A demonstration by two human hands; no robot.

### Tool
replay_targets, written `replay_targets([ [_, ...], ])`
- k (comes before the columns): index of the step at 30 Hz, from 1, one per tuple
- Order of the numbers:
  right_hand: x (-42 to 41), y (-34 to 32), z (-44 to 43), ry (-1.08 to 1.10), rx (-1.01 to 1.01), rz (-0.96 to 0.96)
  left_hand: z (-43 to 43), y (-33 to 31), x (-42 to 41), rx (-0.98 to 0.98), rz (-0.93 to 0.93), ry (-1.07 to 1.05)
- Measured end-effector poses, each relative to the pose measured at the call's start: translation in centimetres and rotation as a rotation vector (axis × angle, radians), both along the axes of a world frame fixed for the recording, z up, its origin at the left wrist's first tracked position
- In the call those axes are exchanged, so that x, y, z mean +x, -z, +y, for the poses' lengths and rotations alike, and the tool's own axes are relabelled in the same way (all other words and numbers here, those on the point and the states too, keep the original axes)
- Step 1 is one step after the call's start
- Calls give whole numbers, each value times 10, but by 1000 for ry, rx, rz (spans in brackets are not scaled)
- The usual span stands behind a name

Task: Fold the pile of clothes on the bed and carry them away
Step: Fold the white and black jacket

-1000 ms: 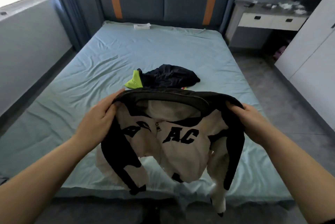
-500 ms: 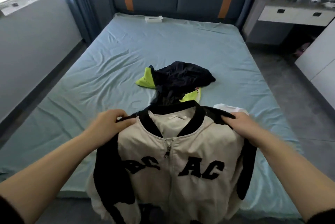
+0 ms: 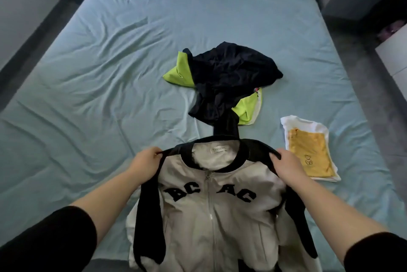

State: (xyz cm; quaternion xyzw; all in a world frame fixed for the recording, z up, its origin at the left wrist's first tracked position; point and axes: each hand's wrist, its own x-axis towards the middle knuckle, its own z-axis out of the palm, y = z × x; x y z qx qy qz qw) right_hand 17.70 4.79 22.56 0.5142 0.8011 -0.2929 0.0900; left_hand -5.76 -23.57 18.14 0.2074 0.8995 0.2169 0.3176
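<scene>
Your left hand (image 3: 146, 162) and right hand (image 3: 286, 165) pinch the jacket (image 3: 220, 216) by its shoulders, dark clothes (image 3: 229, 78) heaped just beyond.

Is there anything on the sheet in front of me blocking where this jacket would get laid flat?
Partly. The dark garment pile lies just beyond the jacket collar, and the folded yellow shirt sits beside the right hand. The sheet beyond the left hand is bare.
</scene>
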Motion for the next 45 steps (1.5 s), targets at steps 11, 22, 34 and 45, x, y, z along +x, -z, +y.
replay_targets([
  [11, -71, 138, 50, -290, 81, -265, 47, 121, -28, -79, -143, -162],
  [22, -102, 263, 68, -472, 223, -153, 77, 215, 2, 21, 73, -260],
  [34, -166, 212, 159, -369, 535, -45, 157, 175, -116, 75, 288, -121],
  [45, -130, 278, -63, -986, 141, -152, 53, 226, 3, -386, 357, 359],
])
